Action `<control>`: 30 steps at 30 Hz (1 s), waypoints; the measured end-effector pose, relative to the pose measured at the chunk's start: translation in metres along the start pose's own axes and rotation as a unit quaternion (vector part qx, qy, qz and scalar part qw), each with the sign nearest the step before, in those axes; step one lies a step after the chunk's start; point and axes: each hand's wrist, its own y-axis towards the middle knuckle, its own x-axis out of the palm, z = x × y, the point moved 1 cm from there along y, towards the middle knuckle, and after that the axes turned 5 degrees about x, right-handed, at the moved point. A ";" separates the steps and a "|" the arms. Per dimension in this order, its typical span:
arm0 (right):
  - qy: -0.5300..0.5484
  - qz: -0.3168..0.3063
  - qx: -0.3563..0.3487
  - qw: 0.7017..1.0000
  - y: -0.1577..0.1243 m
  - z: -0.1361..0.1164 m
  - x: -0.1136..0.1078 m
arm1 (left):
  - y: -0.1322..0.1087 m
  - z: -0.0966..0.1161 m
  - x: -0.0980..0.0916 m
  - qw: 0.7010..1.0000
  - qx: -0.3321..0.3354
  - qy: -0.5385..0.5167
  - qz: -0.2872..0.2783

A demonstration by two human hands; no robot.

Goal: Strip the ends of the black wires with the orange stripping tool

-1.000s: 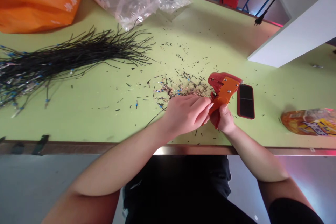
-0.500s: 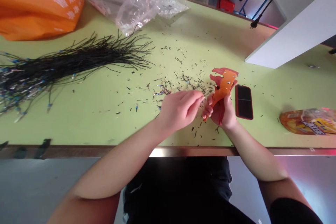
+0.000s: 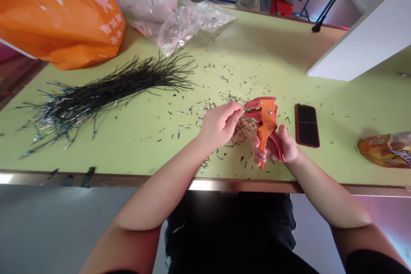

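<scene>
Since half a second ago: wire stripper [image 3: 267, 117] swung from rightward tilt to near straight, head far, handles near, above green table [image 3: 135, 137] left of phone [image 3: 307, 125]. Right hand [image 3: 278, 147] clamped on handles. Left hand [image 3: 221, 123] pinched at head's left side; pinched item too small to tell.

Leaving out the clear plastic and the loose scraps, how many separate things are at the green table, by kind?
Hand tool, in the right hand: 1
Phone: 1
Orange bag: 1
Snack packet: 1
Bundle of black wires: 1
White panel: 1
Total: 6
</scene>
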 end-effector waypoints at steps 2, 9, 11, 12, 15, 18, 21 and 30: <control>0.001 -0.003 0.000 1.000 0.000 0.000 0.001 | 0.000 0.000 -0.002 1.000 -0.007 0.004 -0.012; -0.013 0.002 -0.001 1.000 0.000 0.000 0.003 | -0.003 0.001 -0.003 0.998 -0.011 0.027 -0.049; -0.017 0.005 -0.005 1.000 0.000 0.001 0.002 | -0.003 0.001 -0.002 0.998 -0.008 0.035 -0.054; -0.019 0.008 -0.007 1.000 0.000 0.001 0.003 | -0.003 0.001 -0.001 0.998 -0.008 0.036 -0.059; -0.030 0.019 -0.013 0.999 0.002 0.002 0.005 | -0.003 0.001 0.000 0.996 -0.025 0.041 -0.076; -0.042 0.041 -0.014 0.998 0.004 0.003 0.009 | -0.002 0.001 -0.001 0.992 -0.055 0.048 -0.101; -0.054 0.061 -0.014 0.997 0.005 0.003 0.013 | -0.002 0.002 -0.001 0.989 -0.076 0.052 -0.112; -0.035 0.108 -0.004 0.994 0.009 0.011 0.014 | -0.001 -0.002 -0.001 0.984 -0.096 0.071 -0.131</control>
